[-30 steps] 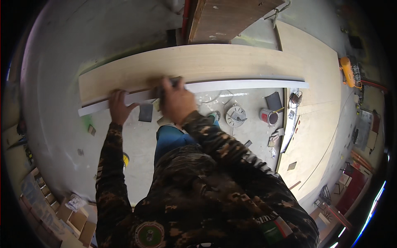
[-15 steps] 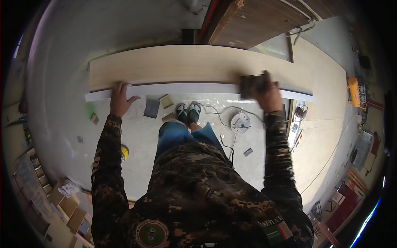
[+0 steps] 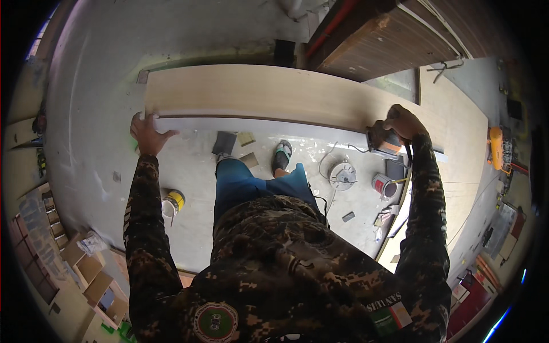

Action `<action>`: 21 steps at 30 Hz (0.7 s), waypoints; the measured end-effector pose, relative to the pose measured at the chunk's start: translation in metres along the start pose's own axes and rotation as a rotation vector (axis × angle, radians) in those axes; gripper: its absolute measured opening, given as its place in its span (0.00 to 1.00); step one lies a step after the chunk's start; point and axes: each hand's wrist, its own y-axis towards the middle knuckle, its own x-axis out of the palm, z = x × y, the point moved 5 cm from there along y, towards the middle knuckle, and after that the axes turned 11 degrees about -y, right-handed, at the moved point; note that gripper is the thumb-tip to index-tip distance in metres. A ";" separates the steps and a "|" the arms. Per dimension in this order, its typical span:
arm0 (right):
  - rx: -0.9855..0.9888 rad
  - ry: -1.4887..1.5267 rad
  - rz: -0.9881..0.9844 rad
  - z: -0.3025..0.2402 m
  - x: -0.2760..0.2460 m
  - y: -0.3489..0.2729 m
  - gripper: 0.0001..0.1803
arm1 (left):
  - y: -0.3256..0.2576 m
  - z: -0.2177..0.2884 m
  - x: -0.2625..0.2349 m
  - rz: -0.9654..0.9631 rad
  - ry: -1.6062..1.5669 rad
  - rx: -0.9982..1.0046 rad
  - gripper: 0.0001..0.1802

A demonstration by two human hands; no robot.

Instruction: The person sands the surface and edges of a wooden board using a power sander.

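Pale wood sheeting [image 3: 463, 128] spreads off the right end of the long board [image 3: 257, 88], my landmark for everything else. Beyond the board's far edge, toward its right, I see a big brown wooden piece [image 3: 389, 40]. Along the board's near edge runs a slim white strip [image 3: 257, 124]; whether the two are joined I can't make out. I judge the board fairly light for its length but apt to flex if lifted from one end, so I would take it by both ends; the strip looks easier to mark, best held at its tips with little squeeze. At the board's near left corner, the left hand [image 3: 150, 137] touches the strip's end, thumb apart from the fingers; whether it clamps or merely rests, I cannot tell. Near the board's right end, at the near edge, the right hand [image 3: 405, 123] is wrapped over a dark-and-orange hand tool [image 3: 390, 144]. I expect that tool to feel compact, hard and somewhat heavy, so I favour a hold on its top, clear of the underside. Smallest, on the near side of the board toward its right, are a round white object [image 3: 343, 174] and a tin [image 3: 384, 186].
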 end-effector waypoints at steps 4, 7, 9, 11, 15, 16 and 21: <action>-0.174 -0.016 -0.152 -0.078 0.028 0.029 0.15 | -0.014 -0.060 0.015 0.120 -0.308 -0.016 0.67; -0.168 -0.088 -0.224 -0.145 0.052 0.029 0.16 | -0.028 -0.069 0.034 0.228 -0.498 0.004 0.78; -0.197 -0.118 -0.270 -0.192 0.068 0.027 0.17 | -0.038 -0.065 0.042 0.271 -0.686 -0.041 0.81; -0.255 -0.175 -0.256 -0.248 0.075 0.010 0.19 | -0.046 -0.057 0.042 0.341 -0.755 -0.064 0.82; -0.355 -0.207 -0.325 -0.344 0.107 0.012 0.18 | -0.058 -0.048 0.060 0.351 -1.161 -0.276 0.81; -0.481 -0.215 -0.354 -0.378 0.112 0.004 0.17 | -0.061 -0.049 0.066 0.378 -1.150 -0.280 0.80; -0.762 -0.594 -0.413 -0.515 0.157 0.002 0.15 | -0.077 -0.050 0.101 0.208 -1.358 -0.511 0.77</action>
